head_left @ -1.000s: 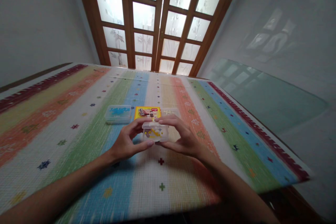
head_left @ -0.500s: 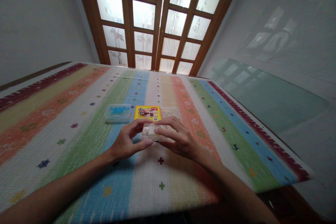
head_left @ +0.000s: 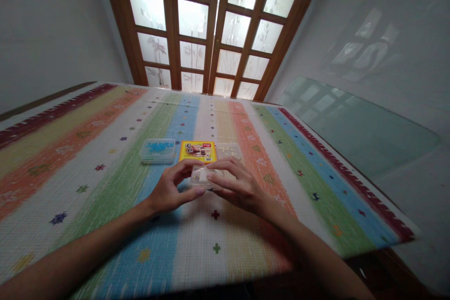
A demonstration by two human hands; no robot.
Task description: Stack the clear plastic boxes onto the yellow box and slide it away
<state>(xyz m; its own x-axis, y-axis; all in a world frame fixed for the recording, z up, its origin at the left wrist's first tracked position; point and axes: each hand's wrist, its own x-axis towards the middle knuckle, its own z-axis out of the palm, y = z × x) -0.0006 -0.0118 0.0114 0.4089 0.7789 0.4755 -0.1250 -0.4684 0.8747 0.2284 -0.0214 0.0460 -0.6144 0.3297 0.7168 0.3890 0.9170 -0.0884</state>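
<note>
Between my two hands is a small clear plastic box (head_left: 201,179) with a whitish patch on its top. My left hand (head_left: 172,187) grips its left side, fingers over the far edge and thumb along the near edge. From the right, my right hand (head_left: 242,185) closes on the same box, its fingertips lying on the top and far edge. What the box contains is too blurred to make out. Just beyond it lies a yellow box (head_left: 197,151) with dark characters and pictures of round black and white pieces.
A clear case (head_left: 158,151) holding small blue pieces sits left of the yellow box. On the right, another clear case (head_left: 228,151) with pale pieces is partly covered by my right hand. A striped cloth (head_left: 119,168) covers the table; glazed wooden doors (head_left: 211,47) stand behind.
</note>
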